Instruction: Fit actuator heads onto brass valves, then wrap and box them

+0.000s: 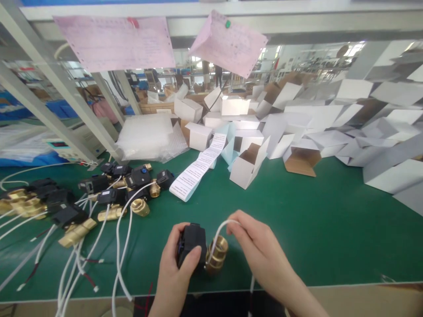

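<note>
Near the front edge of the green bench, my left hand [178, 264] grips the black housing of a motorized ball valve [194, 242]. Its brass body [218, 253] points right, with the threaded opening facing up. A white cable [222, 225] leaves the valve and loops over the brass to my right hand [256, 242], whose thumb and fingers pinch it. Below that hand the cable hangs past the bench edge. To the left lie several more motorized valves [139, 176], black housings on brass bodies, with white cables trailing toward me.
A strip of printed labels [194, 169] lies behind my hands, beside an open white box [246, 169]. Many white boxes [307, 119] pile up at the back right. Clear plastic bags [145, 136] stand left of them. Pink sheets [115, 42] hang from the shelf beam.
</note>
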Motion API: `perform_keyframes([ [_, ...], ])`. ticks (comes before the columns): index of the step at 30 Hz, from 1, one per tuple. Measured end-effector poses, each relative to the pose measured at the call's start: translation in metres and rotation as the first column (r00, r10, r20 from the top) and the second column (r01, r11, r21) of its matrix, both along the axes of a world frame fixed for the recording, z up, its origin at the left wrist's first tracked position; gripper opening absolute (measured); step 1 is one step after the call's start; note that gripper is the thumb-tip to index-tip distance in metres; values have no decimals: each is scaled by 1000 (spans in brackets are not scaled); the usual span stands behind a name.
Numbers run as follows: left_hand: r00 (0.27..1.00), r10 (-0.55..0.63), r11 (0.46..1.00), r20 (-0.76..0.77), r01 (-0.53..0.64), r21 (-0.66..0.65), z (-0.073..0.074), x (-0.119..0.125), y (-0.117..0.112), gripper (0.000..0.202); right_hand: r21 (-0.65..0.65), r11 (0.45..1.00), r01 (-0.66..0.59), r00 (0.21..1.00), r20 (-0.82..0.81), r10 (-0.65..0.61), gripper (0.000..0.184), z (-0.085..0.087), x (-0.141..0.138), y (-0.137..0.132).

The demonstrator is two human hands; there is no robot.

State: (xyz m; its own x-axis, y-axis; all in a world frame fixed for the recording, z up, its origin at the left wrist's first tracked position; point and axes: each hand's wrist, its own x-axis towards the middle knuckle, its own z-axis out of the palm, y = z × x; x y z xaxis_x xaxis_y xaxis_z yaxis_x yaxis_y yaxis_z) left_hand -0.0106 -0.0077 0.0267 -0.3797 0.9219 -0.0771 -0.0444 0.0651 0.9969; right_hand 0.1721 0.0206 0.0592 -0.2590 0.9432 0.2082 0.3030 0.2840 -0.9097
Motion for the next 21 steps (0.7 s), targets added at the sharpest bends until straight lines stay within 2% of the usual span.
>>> perform_keyframes([
  [1,991,-1,999,136,6,-34,2,0,-2,46,-8,1000,17,999,37,-16,35,-8,-3,5],
  [3,922,44,991,384,7,-130,4,-2,-3,56,-59,994,-87,992,81,92,32,-30,-14,5],
  [5,879,110,980,465,-18,-196,3,-8,0,62,-120,960,-251,956,127,266,20,-50,-26,-8],
  [7,923,139,982,360,-80,-174,2,-14,6,61,-227,896,-381,877,219,428,15,-56,-31,-25],
  [9,987,137,989,85,-132,-62,2,-16,9,53,-281,867,-413,845,237,479,17,-45,-25,-35],
  [11,974,105,994,-202,-99,41,2,-14,9,44,-192,905,-380,887,201,415,14,-24,-13,-31],
  [12,961,61,998,-271,-50,48,2,-11,8,41,-109,931,-348,913,186,363,14,-15,-7,-25],
  [13,966,2,1000,-259,2,17,3,-8,5,40,-49,962,-267,945,180,272,21,-8,-2,-17],
  [14,985,-50,998,-167,44,-42,3,-5,2,42,-22,983,-184,969,161,185,27,-5,1,-9],
  [16,988,-64,977,143,92,-193,3,1,-3,51,-28,988,-154,981,115,156,31,-11,-2,2],
  [18,912,27,947,410,107,-301,5,4,-6,62,-66,968,-242,966,83,247,26,-30,-12,2],
  [19,869,68,939,491,111,-326,6,4,-6,65,-71,958,-279,953,98,285,22,-41,-18,-2],
  [21,807,92,934,584,132,-330,10,5,-4,64,-30,962,-270,937,220,270,21,-62,-27,-15],
])
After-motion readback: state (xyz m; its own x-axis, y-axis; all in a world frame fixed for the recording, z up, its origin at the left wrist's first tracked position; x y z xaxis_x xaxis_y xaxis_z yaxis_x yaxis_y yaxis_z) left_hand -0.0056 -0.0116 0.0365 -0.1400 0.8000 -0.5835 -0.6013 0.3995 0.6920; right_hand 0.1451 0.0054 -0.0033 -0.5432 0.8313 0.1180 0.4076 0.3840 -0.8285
